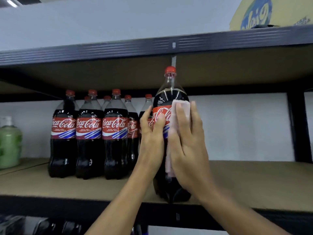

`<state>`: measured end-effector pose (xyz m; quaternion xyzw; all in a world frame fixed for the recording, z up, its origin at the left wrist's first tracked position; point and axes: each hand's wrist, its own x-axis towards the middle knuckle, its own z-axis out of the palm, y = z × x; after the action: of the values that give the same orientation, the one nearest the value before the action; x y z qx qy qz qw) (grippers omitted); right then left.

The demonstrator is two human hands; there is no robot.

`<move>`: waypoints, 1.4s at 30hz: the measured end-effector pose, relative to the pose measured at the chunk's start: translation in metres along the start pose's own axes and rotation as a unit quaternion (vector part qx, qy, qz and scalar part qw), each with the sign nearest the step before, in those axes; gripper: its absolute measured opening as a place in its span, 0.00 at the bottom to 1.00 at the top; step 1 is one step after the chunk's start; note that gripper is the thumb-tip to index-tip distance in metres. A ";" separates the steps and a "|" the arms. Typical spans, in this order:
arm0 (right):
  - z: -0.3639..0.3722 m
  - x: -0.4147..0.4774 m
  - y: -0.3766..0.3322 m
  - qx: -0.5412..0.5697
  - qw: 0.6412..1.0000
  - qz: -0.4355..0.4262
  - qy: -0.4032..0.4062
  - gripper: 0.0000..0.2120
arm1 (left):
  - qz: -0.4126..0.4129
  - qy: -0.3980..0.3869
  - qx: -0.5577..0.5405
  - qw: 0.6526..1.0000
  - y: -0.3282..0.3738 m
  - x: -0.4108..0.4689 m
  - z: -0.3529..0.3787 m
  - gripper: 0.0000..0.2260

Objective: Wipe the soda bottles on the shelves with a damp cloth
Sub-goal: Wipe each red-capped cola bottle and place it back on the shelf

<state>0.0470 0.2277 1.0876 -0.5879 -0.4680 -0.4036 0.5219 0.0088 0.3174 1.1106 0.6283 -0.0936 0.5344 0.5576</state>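
Your left hand (152,133) grips the cola bottle (169,94) from its left side. The fingers curl round the body and the thumb lies on the red label. Your right hand (186,146) presses the pink cloth (180,107) flat against the bottle's right face, fingers straight and close together, cloth edge showing above the fingertips. The bottle is upright with its red cap on, and its base sits at the front edge of the shelf (254,180). The other cola bottles (89,133) stand grouped to the left, further back on the same shelf. A green bottle (10,141) is at far left, and a yellow carton (254,14) sits on the shelf above.
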 end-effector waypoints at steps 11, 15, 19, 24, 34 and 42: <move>-0.012 0.082 -0.014 0.053 0.998 0.033 0.020 0.20 | -0.033 -0.046 -0.130 0.990 -0.015 0.013 -0.005 0.12; -0.006 0.088 -0.018 0.038 0.998 0.029 0.033 0.19 | -0.038 -0.049 -0.130 0.990 -0.016 0.014 -0.009 0.14; 0.008 0.009 -0.002 -0.009 0.999 -0.022 0.028 0.24 | -0.019 -0.022 -0.086 0.996 -0.020 0.014 -0.015 0.15; 0.001 -0.033 0.003 -0.024 0.999 0.009 -0.034 0.25 | -0.026 -0.018 -0.071 0.997 -0.013 0.009 -0.017 0.13; -0.013 0.089 -0.013 0.000 1.000 0.028 0.012 0.22 | -0.046 -0.067 -0.068 0.994 0.000 0.006 -0.004 0.32; -0.007 -0.032 0.003 -0.146 0.989 0.001 -0.035 0.27 | -0.030 -0.047 -0.110 0.992 -0.011 0.007 0.003 0.17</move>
<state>0.0426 0.2165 1.0567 -0.6721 -0.4214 -0.4461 0.4143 0.0215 0.3221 1.1101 0.5899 -0.1593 0.4734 0.6344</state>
